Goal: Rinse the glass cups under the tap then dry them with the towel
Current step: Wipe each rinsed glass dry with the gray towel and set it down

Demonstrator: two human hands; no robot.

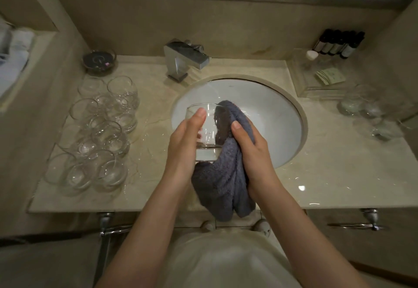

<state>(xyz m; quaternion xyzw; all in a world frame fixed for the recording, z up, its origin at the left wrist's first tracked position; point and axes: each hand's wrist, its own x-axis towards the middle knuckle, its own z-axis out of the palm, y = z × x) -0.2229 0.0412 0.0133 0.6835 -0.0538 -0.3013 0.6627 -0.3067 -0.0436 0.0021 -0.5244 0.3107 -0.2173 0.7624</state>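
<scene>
Marble surface (328, 174) around the sink (271, 111): above it the left hand (183, 142) grips a tumbler (207, 129), the right hand (248, 145) clutches the grey towel (224, 181) against it, drying underway, clustered glasses (101, 133) left of the sink seemingly waiting.

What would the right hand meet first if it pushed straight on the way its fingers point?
Probably the glass cup: the right hand already presses the grey towel against its side, though depth is unclear.

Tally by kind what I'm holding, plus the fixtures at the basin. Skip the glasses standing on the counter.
Glass, in the left hand: 1
Towel, in the right hand: 1
Tap: 1
Sink: 1
Total: 4
</scene>
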